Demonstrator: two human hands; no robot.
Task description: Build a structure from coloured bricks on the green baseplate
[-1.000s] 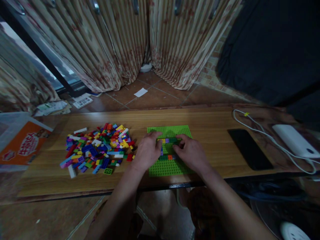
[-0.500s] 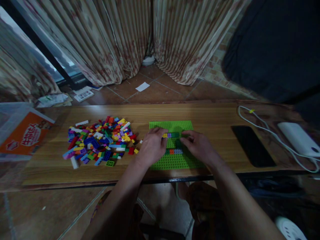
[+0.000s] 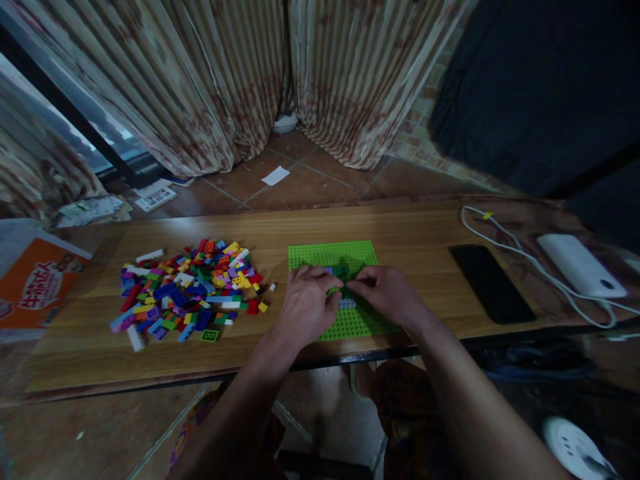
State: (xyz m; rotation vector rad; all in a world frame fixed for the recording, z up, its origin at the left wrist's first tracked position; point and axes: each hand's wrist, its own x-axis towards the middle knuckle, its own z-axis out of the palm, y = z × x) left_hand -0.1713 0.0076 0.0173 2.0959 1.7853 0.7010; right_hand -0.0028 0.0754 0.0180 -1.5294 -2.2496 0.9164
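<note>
Green baseplate (image 3: pixel 350 325) underlies left hand (image 3: pixel 309 305) and right hand (image 3: pixel 389 295), both curled inward.

One left hand (image 3: pixel 309 305), one right hand (image 3: pixel 389 293), one green baseplate (image 3: pixel 335 252), one brick heap (image 3: pixel 185 291), pieces overlapping and uncountable, one black phone (image 3: pixel 493 284), one white device (image 3: pixel 580 265)

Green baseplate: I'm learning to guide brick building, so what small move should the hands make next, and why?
Perhaps ease the left hand a little toward the loose bricks: it covers part of the green baseplate near the dark green bricks, and the right hand sits close by, so the spot looks crowded. Whether either hand grips a brick is unclear.
</note>
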